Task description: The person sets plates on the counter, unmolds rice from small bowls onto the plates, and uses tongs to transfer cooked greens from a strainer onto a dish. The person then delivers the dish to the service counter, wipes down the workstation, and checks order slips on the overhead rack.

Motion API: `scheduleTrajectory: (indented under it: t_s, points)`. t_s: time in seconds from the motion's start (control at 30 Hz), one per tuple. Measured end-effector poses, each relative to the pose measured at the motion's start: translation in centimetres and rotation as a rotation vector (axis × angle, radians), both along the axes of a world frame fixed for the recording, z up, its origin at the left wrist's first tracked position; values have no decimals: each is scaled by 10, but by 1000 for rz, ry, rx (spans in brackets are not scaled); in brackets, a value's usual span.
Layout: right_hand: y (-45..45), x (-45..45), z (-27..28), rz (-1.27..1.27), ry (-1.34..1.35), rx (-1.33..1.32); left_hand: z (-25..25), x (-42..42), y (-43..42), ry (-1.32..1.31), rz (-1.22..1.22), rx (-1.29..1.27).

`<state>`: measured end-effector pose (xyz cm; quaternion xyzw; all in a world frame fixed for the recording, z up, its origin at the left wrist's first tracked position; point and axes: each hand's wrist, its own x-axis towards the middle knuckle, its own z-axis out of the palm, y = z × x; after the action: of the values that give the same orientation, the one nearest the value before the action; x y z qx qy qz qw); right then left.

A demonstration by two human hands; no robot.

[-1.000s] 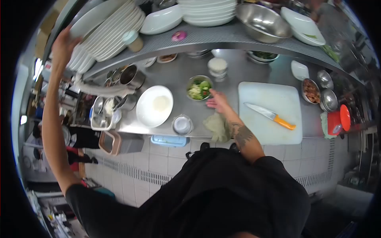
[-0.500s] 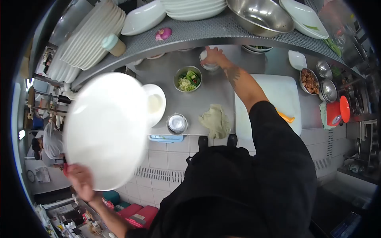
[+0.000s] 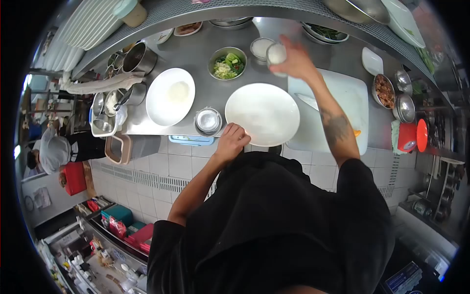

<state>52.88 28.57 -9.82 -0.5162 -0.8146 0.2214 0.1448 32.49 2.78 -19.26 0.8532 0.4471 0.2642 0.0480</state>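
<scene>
My left hand (image 3: pixel 234 140) is closed on the near-left rim of a large white oval plate (image 3: pixel 262 113), which sits at the counter's front edge with nothing on it. Blurred by motion, my right hand (image 3: pixel 297 60) grips a small clear bowl (image 3: pixel 276 55) of white food, close above the counter. Just left of it stands another small bowl (image 3: pixel 262 48) with white contents. A metal bowl (image 3: pixel 227 62) holds chopped greens and pale minced pieces. Farther left, a second white plate (image 3: pixel 169 110) carries a pale round mound. Stacked small metal bowls (image 3: pixel 208 120) stand between the plates.
A knife (image 3: pixel 307 101) lies on the white cutting board (image 3: pixel 342 112) at right. Beyond it is a metal bowl of brown chunks (image 3: pixel 384 90). An overhead shelf (image 3: pixel 235 11) crosses the far side. Pots (image 3: pixel 139 60) stand at left; another person (image 3: pixel 56 147) is farther off.
My left hand has brought the large plate from the left down to the counter's front. My right hand has lifted a small bowl and moved right with it. The view has shifted.
</scene>
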Motion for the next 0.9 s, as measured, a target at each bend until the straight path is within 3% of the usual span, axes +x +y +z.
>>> scheduleTrajectory:
  t_s: [0.07, 0.1, 0.13, 0.2, 0.33, 0.4, 0.43, 0.5, 0.53, 0.6, 0.63, 0.7, 0.77, 0.83, 0.87, 0.9]
  points:
    - [-36, 14, 7, 12, -8, 38, -21, 0, 7, 3, 133, -152]
    - [-53, 19, 9, -4, 122, -69, -19, -1, 10, -1, 123, -154]
    - [-66, 23, 10, -18, 254, -173, -13, -4, 13, 0, 116, -225]
    - [-87, 26, 8, -87, 258, -196, 8, -12, 14, -37, 99, -485]
    - [-118, 41, -9, -262, 240, -143, 38, -26, 21, -111, -50, -616]
    - [-135, 51, -4, -372, 207, -104, 23, -31, 23, -365, 396, -547]
    - [-142, 59, -5, -374, 204, -105, 25, -30, 23, -367, 394, -550]
    - [-154, 82, -9, -346, -12, -71, 35, -30, 24, -582, 804, -1331]
    - [-160, 92, -15, -331, -13, -65, 33, -20, 25, -812, 839, -1527]
    - [-166, 99, -36, -249, -132, -63, 7, -1, 9, -1337, 760, -1652]
    - [-166, 94, -41, -196, -128, -59, -3, 12, 9, -1382, 794, -1617]
    - [-177, 92, -50, -265, -239, -31, -25, 33, 15, -1643, 771, -1201]
    - [-180, 121, -90, -194, -250, 125, -61, 29, 8, -1523, 787, -964]
    - [-175, 110, -42, -260, -153, 100, -21, 21, 13, -1481, 757, -871]
    - [-164, 97, 3, -249, 85, 90, -2, 23, 3, -1562, 746, -821]
    - [-164, 85, 54, -224, 322, 66, 14, 8, -6, -1492, 806, -961]
